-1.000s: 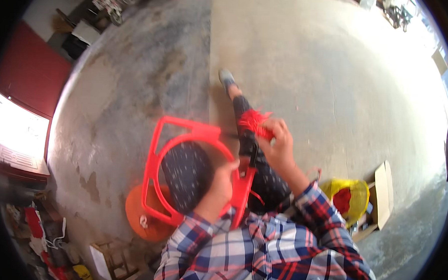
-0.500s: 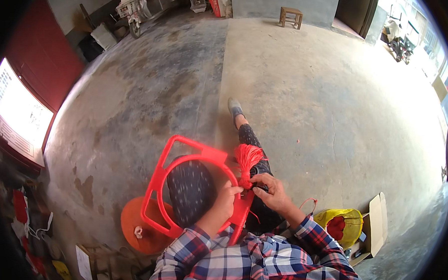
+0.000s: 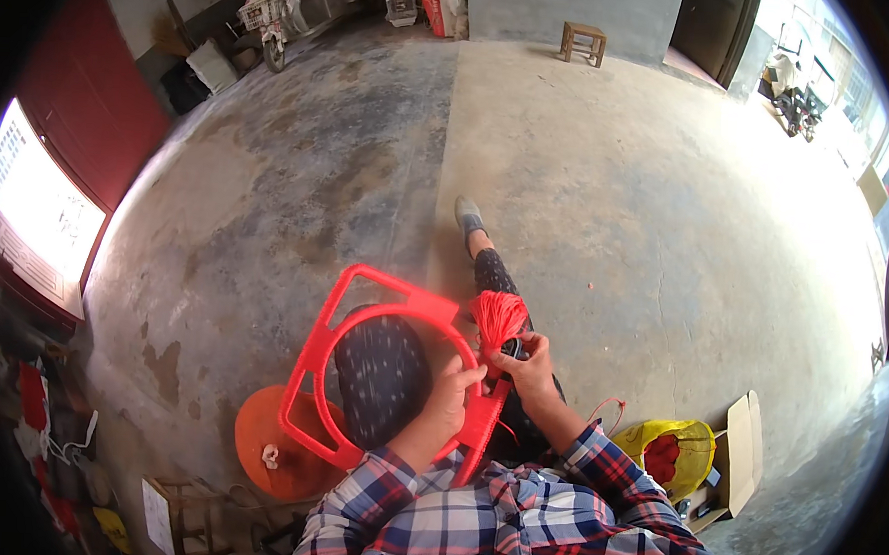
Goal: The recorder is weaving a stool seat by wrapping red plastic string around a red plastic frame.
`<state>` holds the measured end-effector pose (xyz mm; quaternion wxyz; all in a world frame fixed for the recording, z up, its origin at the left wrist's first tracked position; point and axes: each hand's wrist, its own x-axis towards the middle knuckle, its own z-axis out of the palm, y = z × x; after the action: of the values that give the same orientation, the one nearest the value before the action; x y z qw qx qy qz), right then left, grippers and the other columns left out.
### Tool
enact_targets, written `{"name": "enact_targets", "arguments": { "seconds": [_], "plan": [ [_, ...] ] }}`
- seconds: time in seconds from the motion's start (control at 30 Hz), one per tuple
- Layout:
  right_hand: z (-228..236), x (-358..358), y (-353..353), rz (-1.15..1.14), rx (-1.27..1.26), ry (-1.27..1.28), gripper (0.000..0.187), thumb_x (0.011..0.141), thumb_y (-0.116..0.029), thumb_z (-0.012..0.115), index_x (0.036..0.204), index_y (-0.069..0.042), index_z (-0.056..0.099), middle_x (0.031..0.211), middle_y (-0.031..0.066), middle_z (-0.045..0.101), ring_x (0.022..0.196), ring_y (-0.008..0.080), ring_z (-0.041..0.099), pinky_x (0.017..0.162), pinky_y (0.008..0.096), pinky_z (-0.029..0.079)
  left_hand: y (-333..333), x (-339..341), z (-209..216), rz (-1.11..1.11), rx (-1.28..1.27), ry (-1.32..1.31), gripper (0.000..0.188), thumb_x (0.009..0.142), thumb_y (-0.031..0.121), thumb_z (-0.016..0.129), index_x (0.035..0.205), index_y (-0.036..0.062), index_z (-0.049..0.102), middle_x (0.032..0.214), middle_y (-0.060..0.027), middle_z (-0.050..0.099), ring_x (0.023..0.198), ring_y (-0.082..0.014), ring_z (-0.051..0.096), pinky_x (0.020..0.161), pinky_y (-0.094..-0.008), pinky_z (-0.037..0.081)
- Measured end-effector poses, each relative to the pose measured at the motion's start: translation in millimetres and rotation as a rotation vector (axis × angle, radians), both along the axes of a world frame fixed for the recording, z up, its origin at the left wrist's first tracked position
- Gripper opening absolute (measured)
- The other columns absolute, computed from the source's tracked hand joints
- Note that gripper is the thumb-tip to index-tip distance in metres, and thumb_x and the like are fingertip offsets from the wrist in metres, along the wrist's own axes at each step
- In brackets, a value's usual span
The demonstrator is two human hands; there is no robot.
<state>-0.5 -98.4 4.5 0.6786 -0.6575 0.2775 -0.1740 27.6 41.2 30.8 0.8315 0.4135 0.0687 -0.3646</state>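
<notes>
A bright red open frame [image 3: 314, 354], a ring set inside a square, rests across my lap. My left hand [image 3: 447, 399] is closed on the ring's right side, thumb and fingers pinched near the rim. From the frame's right corner sticks up a red string tassel [image 3: 499, 316], its strands fanned out at the top. My right hand [image 3: 530, 372] is closed round the tassel's bound neck, fingers bent behind it. A loose red string hangs below the hands. Just where the tassel meets the frame is hidden by my fingers.
An orange round stool [image 3: 266, 460] stands by my left knee. At my right are a yellow bag [image 3: 697, 452] with red material inside and an open cardboard box [image 3: 744, 449]. A wooden stool [image 3: 584, 41] stands far off on the concrete floor [image 3: 568, 164].
The tassel's strands have swung more upright and bunched. My right hand has turned and moved slightly left and up around its neck. The left hand keeps its hold on the frame.
</notes>
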Motion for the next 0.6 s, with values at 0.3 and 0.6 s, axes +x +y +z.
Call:
{"name": "enact_targets", "arguments": {
  "seconds": [0.3,0.6],
  "plan": [
    [34,-17,-23,0.395,0.973,0.007,0.037,0.089,-0.014,0.061,0.124,-0.003,0.053,0.116,0.0101,0.062,0.103,0.0235,0.061,0.085,0.0375,0.050,-1,5,6,-0.008,0.097,0.094,0.015,0.088,0.013,0.063,0.100,0.0049,0.061,0.083,-0.0039,0.060,0.071,-0.0132,0.055,0.067,-0.0292,0.047],
    [20,-45,-47,0.375,0.797,0.077,0.020,0.084,-0.012,0.063,0.103,-0.006,0.060,0.099,0.0049,0.064,0.091,0.0177,0.063,0.082,0.0342,0.051,5,-5,3,-0.097,0.048,0.111,0.015,0.087,0.014,0.062,0.100,0.0060,0.064,0.087,-0.0052,0.064,0.074,-0.0135,0.058,0.070,-0.0314,0.051]
  ]
}}
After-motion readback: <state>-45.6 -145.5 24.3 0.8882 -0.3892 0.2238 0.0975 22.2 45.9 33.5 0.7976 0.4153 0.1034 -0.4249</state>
